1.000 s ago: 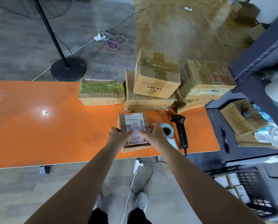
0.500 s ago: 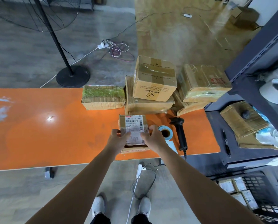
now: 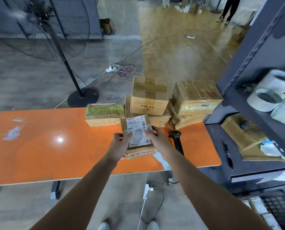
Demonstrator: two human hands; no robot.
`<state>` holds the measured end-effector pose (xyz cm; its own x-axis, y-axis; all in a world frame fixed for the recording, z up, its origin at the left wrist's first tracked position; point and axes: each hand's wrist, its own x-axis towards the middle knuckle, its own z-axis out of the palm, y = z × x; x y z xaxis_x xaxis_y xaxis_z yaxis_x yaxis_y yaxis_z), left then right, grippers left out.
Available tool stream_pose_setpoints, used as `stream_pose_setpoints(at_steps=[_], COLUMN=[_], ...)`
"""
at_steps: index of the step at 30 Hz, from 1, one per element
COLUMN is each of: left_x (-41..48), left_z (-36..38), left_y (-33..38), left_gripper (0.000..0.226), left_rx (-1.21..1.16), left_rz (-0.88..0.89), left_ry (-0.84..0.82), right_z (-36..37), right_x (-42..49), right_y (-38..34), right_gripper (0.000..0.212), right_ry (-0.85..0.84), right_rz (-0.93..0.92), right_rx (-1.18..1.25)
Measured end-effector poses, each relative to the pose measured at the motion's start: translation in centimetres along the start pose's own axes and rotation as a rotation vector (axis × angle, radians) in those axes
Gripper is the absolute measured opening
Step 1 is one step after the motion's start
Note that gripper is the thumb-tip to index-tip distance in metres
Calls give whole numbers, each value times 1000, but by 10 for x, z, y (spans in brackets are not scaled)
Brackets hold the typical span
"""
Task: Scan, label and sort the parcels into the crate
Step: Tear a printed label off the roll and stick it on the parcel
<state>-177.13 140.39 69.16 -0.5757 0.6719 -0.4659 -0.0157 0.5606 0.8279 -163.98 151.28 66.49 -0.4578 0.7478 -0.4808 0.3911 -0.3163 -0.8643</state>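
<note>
Head view: a small flat brown cardboard parcel [image 3: 139, 151] with a white printed shipping label [image 3: 136, 130] on its top face sits just left of the black handheld barcode scanner [image 3: 176, 138], over the near part of the glossy orange table [image 3: 38, 146]. Whether it rests on the table or is lifted clear I cannot tell.

The left hand [image 3: 120, 141] grips the side of the parcel away from the scanner, thumb laid on the label and fingers curled round the edge. The right hand [image 3: 155, 135] grips the side nearest the scanner, fingers curled over it. Neither hand holds anything else.

Beyond the scanner stand stacked brown cardboard boxes [image 3: 149, 95]. Right of it and lower, on the floor, is the black plastic mesh crate [image 3: 277, 206], which already holds labelled parcels [image 3: 257, 206].

With the label on, the step looks like seating it and moving the parcel to the crate. To do it well:
- Rub the label flat to its corners.
- Keep the barcode uncovered.
- Hold the parcel level in both hands.
- Pass it above the scanner without knocking it.
- Lay it label-up beside the parcels in the crate.
</note>
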Motion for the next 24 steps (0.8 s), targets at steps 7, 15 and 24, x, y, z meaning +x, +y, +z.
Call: stream_pose_setpoints(at_steps=[7,15,24], left_x=[-8,-37,-123], left_z=[-1,11,61], left_y=[18,32,-13], left_gripper=[50,59,69], left_rx=[43,244,402], left_rz=[60,282,458], left_ry=[-161,-424,-830], right_z=[-12,-25,-14], right_x=[-36,-112,-271], right_y=[-6,7,95], right_gripper=[72,57,57], right_ry=[69,528,942], right_rz=[78,86,263], right_rx=[15,54,157])
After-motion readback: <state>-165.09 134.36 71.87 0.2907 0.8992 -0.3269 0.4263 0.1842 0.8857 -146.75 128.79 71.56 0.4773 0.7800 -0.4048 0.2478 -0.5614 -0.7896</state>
